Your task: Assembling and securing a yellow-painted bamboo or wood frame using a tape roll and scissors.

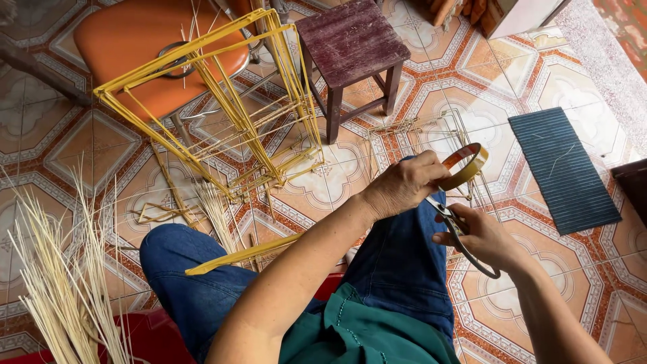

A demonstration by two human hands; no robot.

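My left hand (403,183) grips a roll of yellow tape (465,165) held above my right knee. Just below it, my right hand (484,237) holds a pair of black-handled scissors (457,232), their blades pointing up toward the tape. A box-shaped frame of yellow-wrapped sticks (222,101) leans tilted on the floor ahead of my left knee. One yellow-wrapped stick (242,254) lies across my lap under my left forearm.
A dark wooden stool (350,47) stands beyond the frame, next to an orange-seated chair (145,47). Pale thin sticks (60,283) fan up at the left. A dark ribbed mat (563,168) lies on the patterned tiles at the right. Another thin stick frame (431,131) rests on the floor.
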